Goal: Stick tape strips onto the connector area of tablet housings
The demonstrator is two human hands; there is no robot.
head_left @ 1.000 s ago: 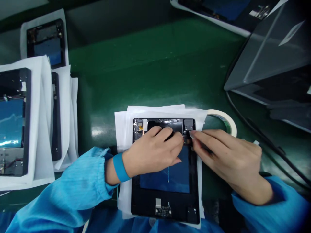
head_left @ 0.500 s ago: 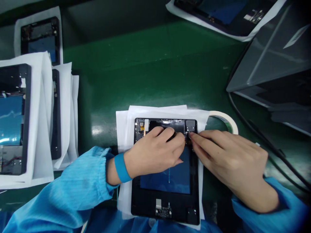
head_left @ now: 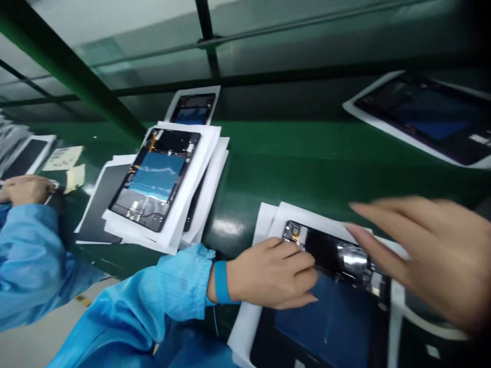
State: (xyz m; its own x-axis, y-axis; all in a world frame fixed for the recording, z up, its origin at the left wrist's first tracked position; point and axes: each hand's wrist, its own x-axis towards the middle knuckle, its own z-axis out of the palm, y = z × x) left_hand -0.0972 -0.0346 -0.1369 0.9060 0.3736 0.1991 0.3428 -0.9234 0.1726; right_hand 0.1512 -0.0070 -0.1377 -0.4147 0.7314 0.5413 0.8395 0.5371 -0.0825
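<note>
An opened tablet point(head_left: 322, 317) lies on white sheets in front of me, its dark frame, blue battery panel and small inner parts showing. My left hand point(head_left: 278, 273) rests over its upper left part, with a blue band at the wrist. The fingers there are curled in and closed, and their tips are hidden, so what they hold, if anything, does not show. My right hand point(head_left: 425, 250) is raised above the tablet's upper right corner, blurred by motion. Its thumb and forefinger stand apart, and nothing shows between them.
To the left is a stack of opened tablets point(head_left: 157, 171) between white sheets. Behind it lies another tablet point(head_left: 194, 108), and one more point(head_left: 425, 110) at the back right. A co-worker's hand point(head_left: 28, 190) is at the far left. A tape roll point(head_left: 433, 324) sits partly under my right hand.
My view has swung to the left, bringing in the co-worker and the green post. My right hand has lifted off the tablet and opened. My left hand stays at the tablet's upper part.
</note>
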